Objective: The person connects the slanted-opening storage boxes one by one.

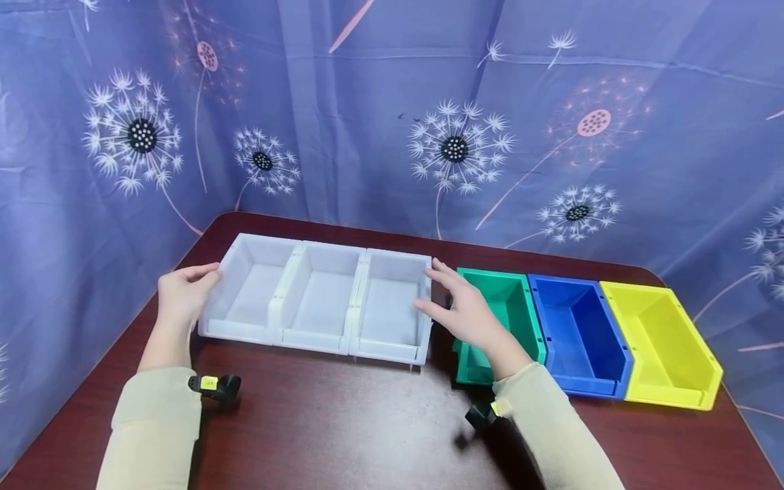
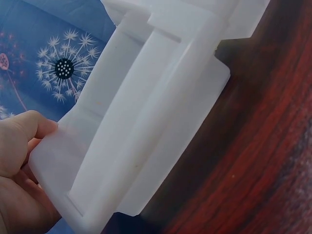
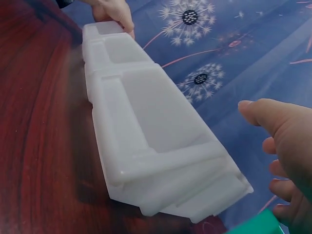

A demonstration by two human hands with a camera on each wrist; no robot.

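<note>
White storage bins [image 1: 321,299], three in a row, span the far left part of the tabletop [image 1: 343,422]. From my end I see the left hand [image 1: 184,292] pinching the row's left outer wall — the right hand [image 1: 462,303] is spread just beside the opposite end. A green bin [image 1: 510,303], blue bin [image 1: 578,333] and yellow bin [image 1: 664,340] line up toward the right edge.

My cameras look into a curtained-off tabletop workspace; whether home or workshop, I cannot tell. Dandelion-printed blue fabric [image 1: 361,122] hangs behind and beside a dark wood-grain table [image 1: 343,422], with 3 white bins [image 1: 320,299], 1 green bin [image 1: 499,299], 1 blue bin [image 1: 572,333] and 1 yellow bin [image 1: 664,340].
</note>
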